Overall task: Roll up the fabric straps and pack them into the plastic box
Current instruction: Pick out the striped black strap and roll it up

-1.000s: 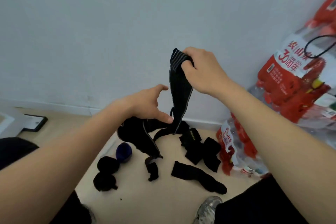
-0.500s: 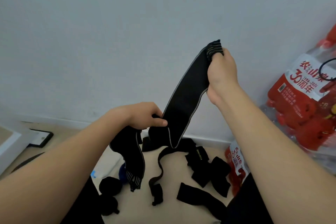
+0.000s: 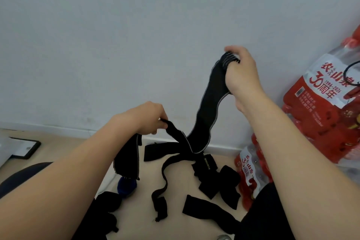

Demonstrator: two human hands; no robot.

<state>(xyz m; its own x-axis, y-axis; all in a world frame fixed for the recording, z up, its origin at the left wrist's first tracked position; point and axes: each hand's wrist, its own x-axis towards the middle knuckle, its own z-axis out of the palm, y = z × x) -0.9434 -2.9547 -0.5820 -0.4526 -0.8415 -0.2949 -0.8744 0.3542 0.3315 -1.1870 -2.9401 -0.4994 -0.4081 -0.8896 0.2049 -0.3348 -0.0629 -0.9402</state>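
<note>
While the strap is hanging between both hands above the floor, the right hand is gripping its striped end, fingers curled round it; the left hand is pinching it lower. Probably straightening it. The next move is calling for a tight roll from one end. Box not showing.

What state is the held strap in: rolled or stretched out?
Unrolled. The strap hangs loose between the right hand, gripping its striped end, and the left hand; no coil shows.
</note>
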